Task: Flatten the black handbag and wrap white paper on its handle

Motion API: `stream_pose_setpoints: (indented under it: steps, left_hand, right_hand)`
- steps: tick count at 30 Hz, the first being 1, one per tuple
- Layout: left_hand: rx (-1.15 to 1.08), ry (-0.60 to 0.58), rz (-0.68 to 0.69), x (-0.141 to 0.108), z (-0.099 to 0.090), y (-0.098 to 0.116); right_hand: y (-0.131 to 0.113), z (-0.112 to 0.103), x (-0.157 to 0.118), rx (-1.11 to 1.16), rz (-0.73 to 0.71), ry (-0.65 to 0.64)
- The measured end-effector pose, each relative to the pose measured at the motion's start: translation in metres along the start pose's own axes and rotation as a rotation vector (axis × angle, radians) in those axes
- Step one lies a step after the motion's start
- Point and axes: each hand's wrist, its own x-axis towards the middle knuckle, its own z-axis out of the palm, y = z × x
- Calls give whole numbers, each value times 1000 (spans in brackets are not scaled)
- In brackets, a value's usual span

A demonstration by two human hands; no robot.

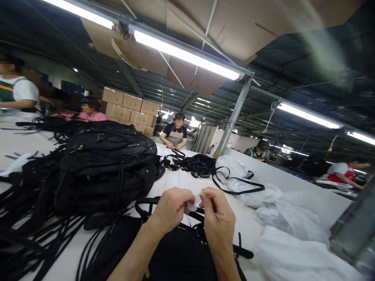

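Between my two hands is a small piece of thin white sheet (191, 205), perhaps tissue paper or plastic; I cannot tell which. My left hand (172, 207) pinches its left side, with the fingers curled in. On the other side my right hand (218, 214) grips it between thumb and fingertips. Directly below lies a black bag (181, 257), its handle (143, 207) looping up to the left of my left wrist. My forearms cover part of this bag.
A tall stack of black bags (108, 168) with loose straps fills the table's left. Black straps (202, 164) lie farther back. White plastic bags (287, 210) line the low partition (293, 175) at right. A co-worker (175, 132) handles a strap across the table; cartons (129, 107) stand behind.
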Motion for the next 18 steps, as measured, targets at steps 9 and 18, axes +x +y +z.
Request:
stream_pose_setpoints:
  steps: [9,18]
  left_hand:
    - [217,101,136,-4,12,-18]
    - [664,35,-44,-23,37,-60]
  right_hand:
    - [3,4,-5,306,0,115]
    - [30,18,-8,23,4,-241]
